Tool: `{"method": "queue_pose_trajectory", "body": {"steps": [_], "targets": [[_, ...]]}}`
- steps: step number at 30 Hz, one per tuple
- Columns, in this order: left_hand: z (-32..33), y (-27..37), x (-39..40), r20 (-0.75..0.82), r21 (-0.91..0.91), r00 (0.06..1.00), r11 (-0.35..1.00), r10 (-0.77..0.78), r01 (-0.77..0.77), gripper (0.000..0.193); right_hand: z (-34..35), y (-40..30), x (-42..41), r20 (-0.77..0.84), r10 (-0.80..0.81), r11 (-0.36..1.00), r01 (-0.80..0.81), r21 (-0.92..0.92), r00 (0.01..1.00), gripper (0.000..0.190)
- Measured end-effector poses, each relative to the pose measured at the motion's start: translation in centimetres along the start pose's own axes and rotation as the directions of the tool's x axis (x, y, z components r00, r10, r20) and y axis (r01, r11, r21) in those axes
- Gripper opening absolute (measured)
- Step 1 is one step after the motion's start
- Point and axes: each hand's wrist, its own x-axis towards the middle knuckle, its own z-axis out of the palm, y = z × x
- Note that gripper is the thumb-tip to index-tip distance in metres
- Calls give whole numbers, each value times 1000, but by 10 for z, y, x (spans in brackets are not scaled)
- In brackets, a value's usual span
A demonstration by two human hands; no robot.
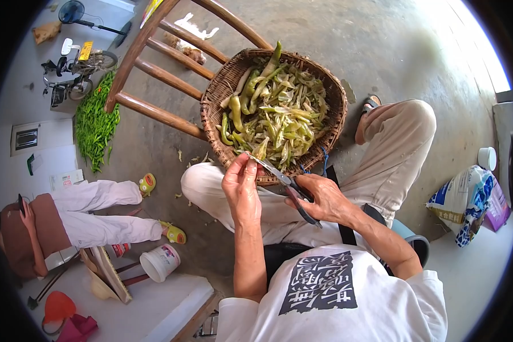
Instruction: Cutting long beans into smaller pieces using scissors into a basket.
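Observation:
Before me a wicker basket (340, 107) holds many cut green pepper pieces (290, 115) and several whole long green peppers (236, 112) on its left side. Over its near rim my left hand (244, 188) pinches a small pale green pepper piece (260, 149) between thumb and fingers. My right hand (325, 199) grips the dark handles of a pair of scissors (278, 173), whose blades point up and left to the fingertips of my left hand. Blue string (325, 161) is tied at the basket's near right rim.
A wooden chair or rack frame (166, 113) adjoins the basket; a cat or dog (188, 40) lies beyond it. Left are a heap of green peppers (95, 124), a seated person (38, 231) and a white bucket (160, 261). A printed sack (464, 199) stands right.

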Motion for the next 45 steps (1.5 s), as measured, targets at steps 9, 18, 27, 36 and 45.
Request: {"method": "queue_pose_trajectory", "body": {"steps": [9, 18, 27, 36, 45], "targets": [[11, 0, 15, -22, 215, 991, 968, 135, -127, 23, -11, -4, -1, 60, 125, 985, -131, 110, 990, 34], [-95, 61, 18, -86, 592, 874, 730, 479, -342, 17, -4, 15, -9, 8, 296, 914, -286, 289, 955, 38], [-120, 84, 17, 72, 882, 963, 434, 260, -183, 20, -10, 12, -9, 62, 312, 924, -318, 214, 948, 36], [-32, 1, 153, 446, 835, 891, -396, 82, -381, 19, -8, 1, -20, 69, 368, 905, -375, 201, 927, 33], [-25, 11, 170, 432, 839, 897, -407, 93, -362, 28, -15, 11, -18, 29, 336, 926, -336, 172, 941, 33]]}}
